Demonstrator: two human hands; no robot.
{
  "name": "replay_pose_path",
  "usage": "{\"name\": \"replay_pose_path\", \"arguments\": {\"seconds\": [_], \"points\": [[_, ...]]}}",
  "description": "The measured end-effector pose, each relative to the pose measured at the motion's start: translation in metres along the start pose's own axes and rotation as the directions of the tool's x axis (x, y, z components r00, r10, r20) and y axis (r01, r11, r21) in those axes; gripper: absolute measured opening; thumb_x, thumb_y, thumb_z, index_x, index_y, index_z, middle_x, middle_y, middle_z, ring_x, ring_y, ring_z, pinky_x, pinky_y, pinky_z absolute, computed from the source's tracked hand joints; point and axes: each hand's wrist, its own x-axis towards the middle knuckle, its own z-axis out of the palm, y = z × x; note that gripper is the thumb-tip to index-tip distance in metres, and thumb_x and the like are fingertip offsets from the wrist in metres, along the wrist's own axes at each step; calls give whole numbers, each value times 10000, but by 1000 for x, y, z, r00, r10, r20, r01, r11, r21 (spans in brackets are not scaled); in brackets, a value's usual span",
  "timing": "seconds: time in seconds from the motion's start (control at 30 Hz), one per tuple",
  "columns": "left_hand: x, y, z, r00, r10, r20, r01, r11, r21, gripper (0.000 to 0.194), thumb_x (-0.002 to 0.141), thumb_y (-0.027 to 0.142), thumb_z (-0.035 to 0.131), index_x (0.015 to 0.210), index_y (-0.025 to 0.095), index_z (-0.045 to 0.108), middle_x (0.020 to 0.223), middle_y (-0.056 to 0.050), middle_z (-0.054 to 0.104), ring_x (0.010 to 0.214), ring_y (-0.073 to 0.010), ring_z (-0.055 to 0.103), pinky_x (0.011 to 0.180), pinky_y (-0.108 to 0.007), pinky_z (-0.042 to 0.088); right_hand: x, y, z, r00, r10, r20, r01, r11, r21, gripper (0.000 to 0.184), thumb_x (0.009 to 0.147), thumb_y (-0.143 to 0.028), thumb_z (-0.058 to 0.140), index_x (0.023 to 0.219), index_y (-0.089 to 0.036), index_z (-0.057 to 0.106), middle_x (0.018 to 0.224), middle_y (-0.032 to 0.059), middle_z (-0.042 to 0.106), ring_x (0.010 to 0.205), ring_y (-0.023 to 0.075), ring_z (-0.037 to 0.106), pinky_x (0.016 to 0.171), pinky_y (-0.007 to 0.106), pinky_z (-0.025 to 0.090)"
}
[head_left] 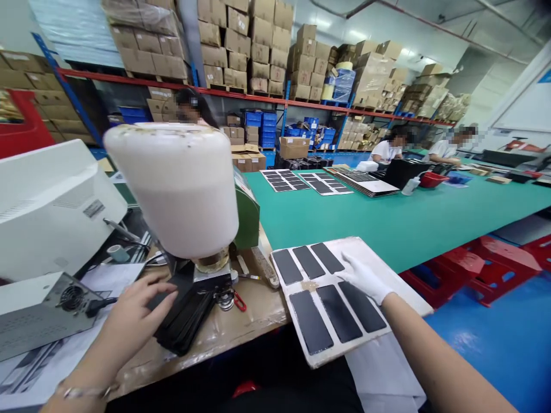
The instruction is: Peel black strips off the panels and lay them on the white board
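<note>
Left hand (136, 305), fingers parted, lies near the stack (187, 322); right hand (365, 281), fingers spread over the board (368, 257), partly hides a panel (365, 314).

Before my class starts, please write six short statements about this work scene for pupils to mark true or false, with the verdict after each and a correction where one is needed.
1. The right hand wears a white glove. True.
2. Both hands are gloved. False: the left hand is bare.
3. Six black pieces lie on the white board. True.
4. Nothing stands to the left of the white board in the picture. False: a large white container is there.
5. The stools at the picture's right are red. True.
6. The ground at the picture's right is green. False: the floor is blue.
</note>
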Motion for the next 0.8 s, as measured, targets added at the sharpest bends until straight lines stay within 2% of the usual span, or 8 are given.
{"name": "replay_pose_path", "arguments": {"seconds": [0.07, 0.13, 0.2, 0.3, 0.4, 0.53, 0.7, 0.8], "points": [[12, -12, 2, 999, -42, 30, 35, 980, 195, 304, 694, 460, 588, 802, 189, 672, 1105, -129, 613, 1075, -333, 516, 873, -383, 410, -16, -33, 25, 970, -168, 178, 128, 968, 217, 586, 822, -543, 516, 1308, -221, 460, 1265, 112, 562, 1167, 227, 517, 973, 360, 392], [16, -19, 6, 988, -97, 122, 66, 970, 234, 382, 703, 514, 561, 826, 164, 652, 961, -135, 654, 924, -313, 593, 783, -359, 442, -42, -69, 52, 849, -404, 341, 124, 779, 614, 619, 853, -594, 420, 1349, -225, 406, 1291, 116, 543, 1204, 224, 486, 1027, 410, 329], [15, -20, 9, 977, -144, 157, 110, 972, 207, 447, 701, 554, 553, 880, 151, 630, 905, -125, 666, 846, -290, 618, 720, -336, 446, -73, -108, 74, 743, -557, 372, -167, 383, 908, 677, 850, -682, 261, 1324, -233, 442, 1299, 124, 536, 1205, 248, 487, 1044, 471, 280], [12, -15, 9, 973, -174, 150, 147, 974, 172, 497, 654, 583, 593, 897, 150, 619, 908, -123, 669, 842, -292, 620, 679, -321, 431, -114, -160, 95, 545, -708, 448, -540, 112, 834, 785, 806, -746, 216, 1287, -193, 495, 1319, 143, 512, 1231, 279, 458, 1063, 487, 230], [11, -12, 5, 974, -158, 165, 135, 981, 141, 459, 647, 572, 603, 856, 164, 632, 874, -101, 675, 817, -294, 621, 658, -322, 416, -137, -196, 98, 409, -787, 463, -696, 59, 716, 858, 737, -812, 241, 1296, -209, 487, 1378, 127, 450, 1283, 284, 392, 1083, 477, 183], [10, -14, 0, 970, -180, 166, 161, 980, 118, 422, 660, 544, 604, 857, 172, 636, 843, -92, 687, 754, -276, 620, 622, -319, 407, -146, -216, 89, 299, -845, 444, -749, 81, 658, 874, 690, -835, 316, 1317, -241, 452, 1443, 86, 362, 1339, 277, 296, 1097, 450, 151], [3, -21, -12, 967, -225, 122, 217, 974, 71, 407, 676, 532, 592, 877, 180, 625, 853, -66, 685, 753, -250, 615, 639, -313, 422, -149, -226, 85, 298, -798, 523, -738, 155, 657, 857, 613, -880, 340, 1150, -251, 563, 1355, 71, 477, 1304, 297, 346, 1067, 447, 219], [-14, -27, -26, 954, -275, 120, 294, 938, -182, 422, 658, 515, 642, 917, 184, 608, 854, -65, 682, 789, -252, 619, 689, -325, 452, -148, -229, 87, 305, -803, 512, -720, 158, 676, 855, 631, -885, 273, 1078, -229, 592, 1301, 91, 521, 1284, 304, 373, 1058, 458, 241]]}}
